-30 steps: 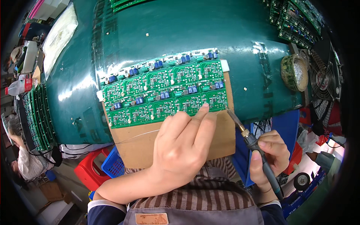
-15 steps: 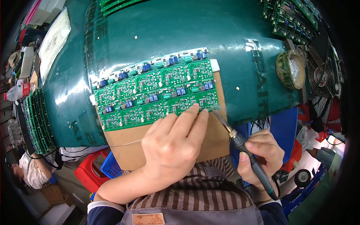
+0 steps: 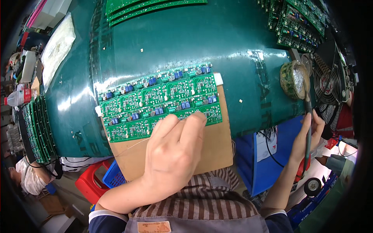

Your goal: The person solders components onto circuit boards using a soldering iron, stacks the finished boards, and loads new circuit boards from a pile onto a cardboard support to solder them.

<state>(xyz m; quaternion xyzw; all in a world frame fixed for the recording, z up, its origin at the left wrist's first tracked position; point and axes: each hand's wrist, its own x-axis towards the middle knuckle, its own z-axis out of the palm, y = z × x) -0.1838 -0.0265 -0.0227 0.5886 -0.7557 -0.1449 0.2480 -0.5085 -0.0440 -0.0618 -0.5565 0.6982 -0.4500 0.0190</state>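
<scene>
A panel of green circuit boards (image 3: 151, 99) with blue capacitors lies on a brown board (image 3: 217, 155) in front of me. My left hand (image 3: 175, 143) is closed in a pinch over the panel's near right part. A thin solder wire (image 3: 134, 145) runs into it from the left, and a fine end shows by the fingertips. Out to the right, my right hand (image 3: 299, 141) grips a soldering iron (image 3: 308, 141) by its dark handle. The iron's front end reaches the foil-lined opening of a camouflage-coloured tape roll (image 3: 288, 80); its tip is hard to make out there.
Green bare panels (image 3: 155, 9) lie at the far edge, with populated boards (image 3: 297, 29) at far right. A small fan (image 3: 325, 79) stands beyond the tape roll. Boards (image 3: 39, 128) stand in a row at left. A blue bin (image 3: 248, 163) sits below the table's right edge.
My right hand has carried the soldering iron from the panel's right corner out to the tape roll. My left fingers, previously stretched over the boards, have curled into a pinch.
</scene>
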